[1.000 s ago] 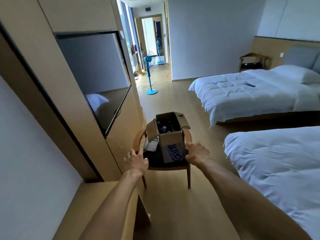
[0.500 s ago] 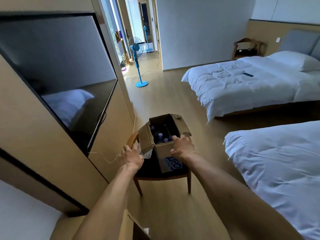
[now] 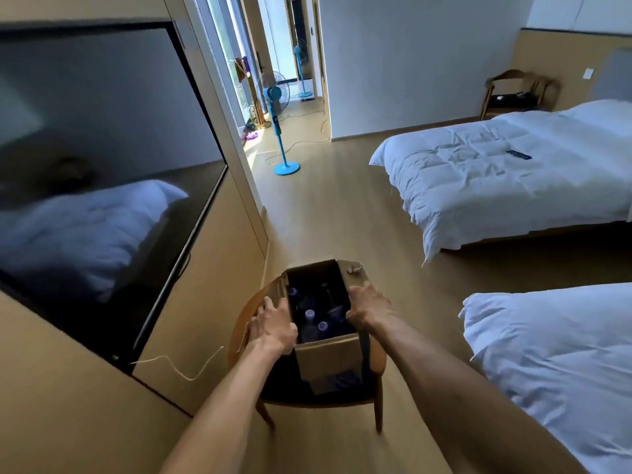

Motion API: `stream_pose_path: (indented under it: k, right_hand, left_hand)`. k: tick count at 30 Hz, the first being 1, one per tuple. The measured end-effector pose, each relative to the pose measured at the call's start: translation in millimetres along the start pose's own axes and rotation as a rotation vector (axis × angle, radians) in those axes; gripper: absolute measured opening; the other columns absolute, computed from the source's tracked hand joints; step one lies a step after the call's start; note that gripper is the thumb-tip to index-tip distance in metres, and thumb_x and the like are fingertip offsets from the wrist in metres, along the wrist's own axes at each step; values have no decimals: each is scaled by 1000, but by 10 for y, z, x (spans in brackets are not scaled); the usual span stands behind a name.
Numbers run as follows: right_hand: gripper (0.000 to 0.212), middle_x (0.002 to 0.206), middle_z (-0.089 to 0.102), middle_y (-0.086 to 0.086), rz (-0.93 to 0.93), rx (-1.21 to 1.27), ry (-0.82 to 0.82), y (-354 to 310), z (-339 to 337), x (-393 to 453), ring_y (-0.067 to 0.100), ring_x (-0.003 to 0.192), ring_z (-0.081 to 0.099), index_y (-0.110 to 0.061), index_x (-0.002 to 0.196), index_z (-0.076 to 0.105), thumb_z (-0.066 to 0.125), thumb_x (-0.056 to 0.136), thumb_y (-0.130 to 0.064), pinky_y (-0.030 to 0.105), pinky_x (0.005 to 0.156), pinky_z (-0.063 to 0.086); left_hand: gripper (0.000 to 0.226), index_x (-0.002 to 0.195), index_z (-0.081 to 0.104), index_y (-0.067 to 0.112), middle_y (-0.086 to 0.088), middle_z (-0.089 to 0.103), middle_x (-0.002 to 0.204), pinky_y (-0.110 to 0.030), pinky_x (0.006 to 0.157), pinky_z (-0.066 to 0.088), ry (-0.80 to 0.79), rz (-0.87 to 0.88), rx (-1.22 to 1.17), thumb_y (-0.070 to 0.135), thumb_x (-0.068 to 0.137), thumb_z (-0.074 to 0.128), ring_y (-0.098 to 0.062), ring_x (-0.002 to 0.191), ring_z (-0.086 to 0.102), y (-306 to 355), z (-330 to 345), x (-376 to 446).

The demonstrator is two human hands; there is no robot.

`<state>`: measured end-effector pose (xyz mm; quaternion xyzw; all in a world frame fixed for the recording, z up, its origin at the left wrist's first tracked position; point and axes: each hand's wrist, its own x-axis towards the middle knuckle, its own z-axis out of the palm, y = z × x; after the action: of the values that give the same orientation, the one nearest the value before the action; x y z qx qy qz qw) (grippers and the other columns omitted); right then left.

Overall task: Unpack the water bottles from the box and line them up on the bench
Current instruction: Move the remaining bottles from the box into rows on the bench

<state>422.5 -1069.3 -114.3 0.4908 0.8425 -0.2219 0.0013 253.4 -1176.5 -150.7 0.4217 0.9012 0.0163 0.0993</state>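
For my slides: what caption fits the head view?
Both hands grip an open brown cardboard box of water bottles.

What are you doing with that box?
A person is standing over an open cardboard box that sits on a wooden chair. The left hand grips the box's left side and the right hand grips its right edge. Inside, a few water bottles stand upright with their caps showing. None has been taken out yet.
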Motion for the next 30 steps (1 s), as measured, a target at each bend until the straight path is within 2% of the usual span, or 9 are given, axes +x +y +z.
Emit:
stream_pose_path:
  k: [3,6,9,14,18,20,24,27,30]
  right_hand:
    - [36,127,51,10,-24,12,-3,60,-219,427,29,111,57,-18,120,59,62,84,-20,43,92,52]
    - [33,124,55,12,-39,9,-8,99,-331,770,30,110,58,-16,118,61,61,85,-18,41,90,53]
    - [36,130,49,13,-55,-9,-36,151,-320,1020,30,116,54,-16,123,59,59,87,-19,41,94,51]
    - [36,129,49,16,-60,-53,-216,390,-8,1221,33,116,54,-16,124,58,56,88,-19,40,95,48]
    - [42,129,46,17,-54,-76,-318,633,345,1360,34,115,54,-15,128,52,59,87,-18,41,96,48]
    - [52,138,39,20,-51,-76,-367,696,571,1473,36,121,50,-15,136,44,61,87,-16,43,99,47]
    - [76,158,4,24,-83,-94,-407,763,911,1582,41,140,27,-17,152,18,61,90,-8,48,109,38]
    - [76,159,-6,23,-153,-165,-396,747,1153,1677,41,145,11,-11,154,12,56,93,-6,48,111,35]
    - [69,157,-15,25,-162,-182,-367,687,1359,1675,41,147,4,-4,152,14,50,94,1,47,109,38]
  left_hand:
    - [55,139,43,24,-17,33,150,-45,102,42,-10,-18,-26,27,86,55,-34,131,44,202,-113,367]
    - [46,131,48,24,-14,42,139,-44,96,47,-7,-15,-31,27,86,55,-31,122,51,355,-180,646]
    - [42,128,50,25,-11,47,132,-40,91,49,-31,-27,-30,29,86,55,-30,115,54,481,-163,866]
    - [54,138,44,27,-10,51,131,-39,91,49,-129,-67,88,36,86,55,-29,115,58,539,129,1076]
    - [55,139,40,24,-10,51,130,-36,90,48,-256,-90,171,28,86,56,-27,116,57,458,525,1120]
    - [57,141,38,22,-11,49,133,-36,91,47,-329,-107,215,24,88,58,-27,119,55,381,768,1165]
    - [61,145,32,19,-12,48,136,-37,93,46,-390,-130,251,20,90,58,-27,121,54,246,1047,1246]
    - [61,145,32,14,-13,48,136,-38,94,46,-405,-138,234,21,90,59,-28,121,54,161,1223,1317]
    - [65,146,30,8,-12,47,139,-37,95,47,-411,-129,204,22,90,62,-28,122,55,80,1379,1340]
